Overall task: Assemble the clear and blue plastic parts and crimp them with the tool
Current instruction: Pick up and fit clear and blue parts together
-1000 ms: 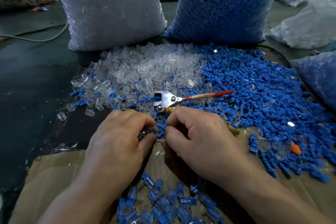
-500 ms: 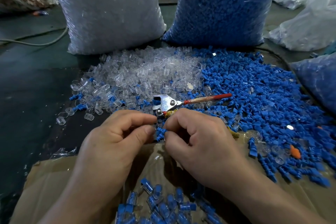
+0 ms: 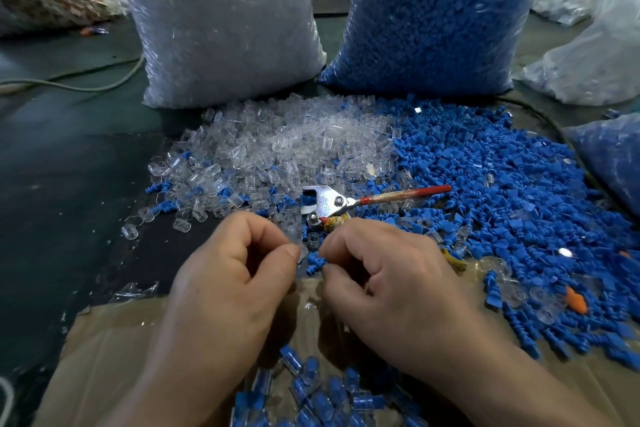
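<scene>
- 6 o'clock: assembled clear-and-blue pieces (image 3: 311,392), an uncountable heap.
- Your left hand (image 3: 235,274) and right hand (image 3: 391,281) have parted; right fingers clamp one ribbed blue plastic plug (image 3: 313,262), left fingers pinched, contents unclear, so joining remains.
- 12 o'clock: one red-handled metal crimping tool (image 3: 332,206), idle; beyond, two filled plastic sacks (image 3: 221,28).

Dark green surface (image 3: 69,156), perhaps the floor, pale cable (image 3: 86,86) at left, white plastic sacks (image 3: 595,59) far right, dim light.
</scene>
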